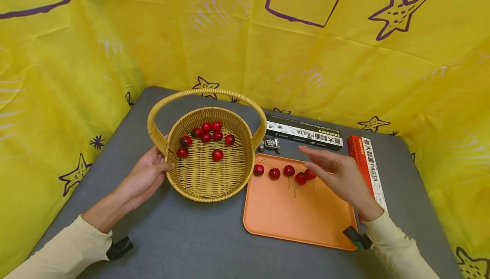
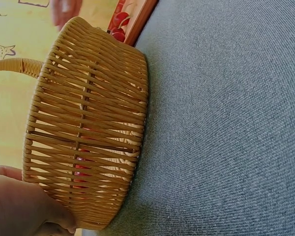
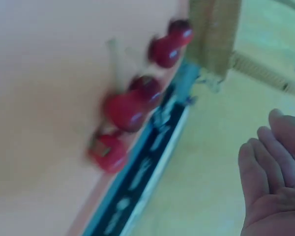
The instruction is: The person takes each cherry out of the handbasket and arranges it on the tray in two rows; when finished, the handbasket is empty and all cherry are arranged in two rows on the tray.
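Note:
My left hand (image 1: pixel 147 176) grips the left rim of a round wicker basket (image 1: pixel 212 200), thumb outside, near the foot of its arched handle. Several red cherries (image 1: pixel 217 155) lie inside, mostly toward the back and left. To the right, an orange tray (image 1: pixel 291 223) holds more cherries (image 1: pixel 274 174) in a loose row along its far side. Above the tray's right part my right hand (image 1: pixel 340 177) hovers, fingers extended and holding nothing. The left wrist view shows the basket's woven side (image 2: pixel 88 128) and my left hand (image 2: pixel 27 209) at its edge; the right wrist view shows my right hand (image 3: pixel 273 172) empty.
A black pasta box (image 1: pixel 304 133) lies behind the tray, and a red and white pasta box (image 1: pixel 368 166) lies along its right side. A small dark packet (image 1: pixel 270 144) sits between basket and black box. Yellow patterned cloth (image 1: pixel 229 36) hangs behind the grey table (image 1: pixel 183 236).

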The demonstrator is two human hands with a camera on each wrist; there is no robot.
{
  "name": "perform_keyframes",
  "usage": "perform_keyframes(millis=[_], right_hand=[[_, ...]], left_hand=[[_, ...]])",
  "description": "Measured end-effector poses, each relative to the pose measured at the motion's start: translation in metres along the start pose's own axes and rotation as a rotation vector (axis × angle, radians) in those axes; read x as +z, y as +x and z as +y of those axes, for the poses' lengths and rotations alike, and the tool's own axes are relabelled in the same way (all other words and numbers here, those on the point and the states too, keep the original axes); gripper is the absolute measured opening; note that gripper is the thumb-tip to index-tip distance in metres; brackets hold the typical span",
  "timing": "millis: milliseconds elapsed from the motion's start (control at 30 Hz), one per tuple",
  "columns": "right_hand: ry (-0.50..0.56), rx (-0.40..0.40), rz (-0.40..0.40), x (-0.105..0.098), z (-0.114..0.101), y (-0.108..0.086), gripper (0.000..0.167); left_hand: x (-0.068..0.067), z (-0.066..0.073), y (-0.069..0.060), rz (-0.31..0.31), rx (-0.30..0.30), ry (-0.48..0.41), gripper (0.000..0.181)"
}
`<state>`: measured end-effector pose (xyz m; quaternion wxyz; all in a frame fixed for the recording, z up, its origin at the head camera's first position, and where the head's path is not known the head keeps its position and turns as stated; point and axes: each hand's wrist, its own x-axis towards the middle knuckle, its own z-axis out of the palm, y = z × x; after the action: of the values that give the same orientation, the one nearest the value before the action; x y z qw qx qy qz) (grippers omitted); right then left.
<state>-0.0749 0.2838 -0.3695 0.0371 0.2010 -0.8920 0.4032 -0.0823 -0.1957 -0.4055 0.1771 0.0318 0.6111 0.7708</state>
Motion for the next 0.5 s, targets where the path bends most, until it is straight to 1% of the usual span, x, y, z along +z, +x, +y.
perform_keyframes(millis=[133, 300, 400, 500], right_hand=[[0.157, -0.068, -0.047, 0.013, -0.024, 0.015, 0.051], [0.297, -0.174, -0.133, 0.039, -0.053, 0.039, 0.046], [0.332, -0.217, -0.204, 0.057, -0.068, 0.054, 0.047], [0.336, -0.251, -0.27, 0.077, -0.077, 0.07, 0.048]], left_hand=[[-0.001, 0.0, 0.0, -0.002, -0.003, -0.005, 0.092], [-0.001, 0.0, -0.001, -0.002, 0.004, -0.01, 0.092], [-0.001, 0.0, -0.001, -0.005, 0.007, 0.002, 0.091], [0.0, 0.0, -0.001, -0.005, 0.003, 0.008, 0.09]])
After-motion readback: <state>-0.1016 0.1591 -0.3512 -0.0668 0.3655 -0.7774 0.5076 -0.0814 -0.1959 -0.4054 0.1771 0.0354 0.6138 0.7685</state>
